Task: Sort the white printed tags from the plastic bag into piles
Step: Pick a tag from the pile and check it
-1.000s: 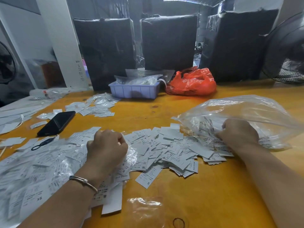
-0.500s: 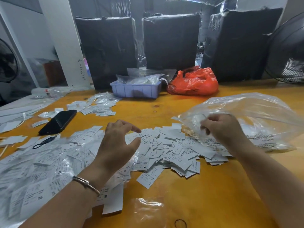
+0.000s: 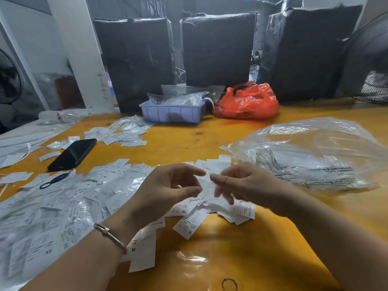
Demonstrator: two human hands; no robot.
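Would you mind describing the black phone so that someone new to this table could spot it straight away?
Start at the lilac plastic tray at the back of the orange table, then look towards the near left. The black phone lies flat there, screen dark, among scattered white tags. It is the only large dark slab among pale paper, just beyond a small black ring-shaped item.

White tags point(image 3: 190, 224) with black print under the fingers point(image 3: 195, 192); orange-yellow worktop point(image 3: 273, 248) beneath; clear plastic bag point(image 3: 315, 152) with black lettering right of them; black phone point(image 3: 72, 154) far left; lilac tray point(image 3: 172, 113) and red-orange bag point(image 3: 247, 101) beyond.
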